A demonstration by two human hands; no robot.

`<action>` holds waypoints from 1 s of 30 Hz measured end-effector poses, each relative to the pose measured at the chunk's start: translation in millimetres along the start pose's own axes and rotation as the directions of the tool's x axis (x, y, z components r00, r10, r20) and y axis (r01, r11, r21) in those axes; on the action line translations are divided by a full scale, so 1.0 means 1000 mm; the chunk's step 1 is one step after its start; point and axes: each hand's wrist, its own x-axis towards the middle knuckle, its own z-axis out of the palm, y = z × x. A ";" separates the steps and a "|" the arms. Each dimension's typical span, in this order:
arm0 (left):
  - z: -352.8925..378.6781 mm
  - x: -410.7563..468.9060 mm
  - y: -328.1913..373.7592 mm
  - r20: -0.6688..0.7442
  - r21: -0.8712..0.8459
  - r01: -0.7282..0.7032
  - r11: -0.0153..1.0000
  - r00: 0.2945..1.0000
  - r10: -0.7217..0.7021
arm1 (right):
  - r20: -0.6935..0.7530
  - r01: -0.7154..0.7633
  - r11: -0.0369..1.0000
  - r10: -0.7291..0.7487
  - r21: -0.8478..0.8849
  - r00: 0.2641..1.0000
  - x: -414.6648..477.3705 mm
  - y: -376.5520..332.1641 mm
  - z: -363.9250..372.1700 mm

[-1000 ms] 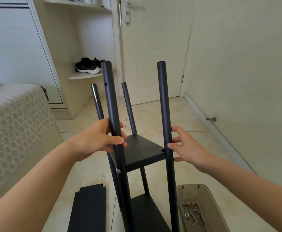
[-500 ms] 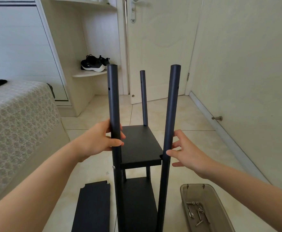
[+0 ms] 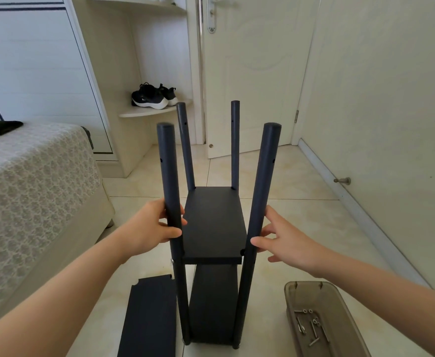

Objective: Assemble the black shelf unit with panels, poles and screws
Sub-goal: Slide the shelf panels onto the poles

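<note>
Since a second ago the unit (image 3: 215,222) is being turned square-on, with all four poles now showing. It is standing on the floor (image 3: 301,215). The left hand (image 3: 149,228) is being kept curled round the left pole (image 3: 168,176). The right hand (image 3: 286,243) is being held spread, fingertips against the right pole (image 3: 265,189). Both poles should be held plumb while the spare panel (image 3: 152,315) is being lined up.

Fingers of the left hand (image 3: 146,228) are partly hidden behind the pole (image 3: 170,176); below that grip, the panel (image 3: 150,318) is cut off at the edge.
</note>
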 end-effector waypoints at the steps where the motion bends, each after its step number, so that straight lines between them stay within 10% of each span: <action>1: 0.001 -0.001 -0.002 -0.007 0.010 0.012 1.000 1.000 -0.012 | 0.011 0.004 1.000 -0.004 -0.002 1.000 -0.001 -0.001 0.001; 14: 0.018 -0.003 -0.019 -0.165 0.191 0.128 0.973 0.982 -0.097 | 0.076 0.031 0.996 -0.025 -0.082 0.997 -0.001 -0.004 0.003; 18: 0.031 -0.012 -0.021 -0.063 0.258 0.375 0.891 0.926 -0.371 | 0.055 0.064 0.987 -0.057 -0.146 0.997 0.000 -0.005 0.004; 26: 0.101 -0.022 -0.027 0.258 -0.057 0.459 0.887 0.865 -0.431 | 0.058 0.072 0.987 -0.064 -0.146 0.996 -0.001 -0.010 0.005; 30: 0.138 -0.023 -0.031 0.278 -0.471 0.540 0.698 0.842 -0.463 | 0.064 0.081 0.991 -0.075 -0.110 0.995 -0.004 -0.013 0.003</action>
